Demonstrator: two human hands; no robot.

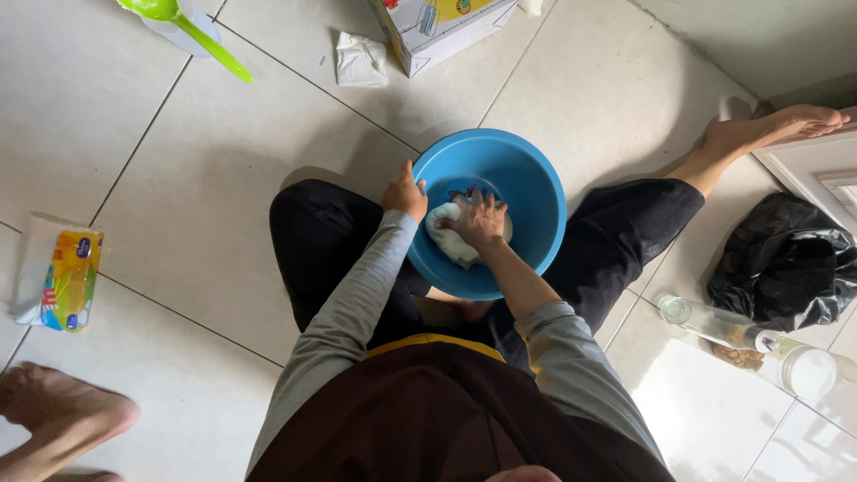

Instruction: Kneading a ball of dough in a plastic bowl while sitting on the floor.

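Gripping blue basin [536, 192] rim with left hand [404, 193], right hand [480, 220] spread, pressing white cloth [449, 239] inside

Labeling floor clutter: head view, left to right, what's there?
Yellow packet → green spoon → crumpled tissue → left hand on the blue basin rim → right hand pressing white cloth → glass bottle → black bag.
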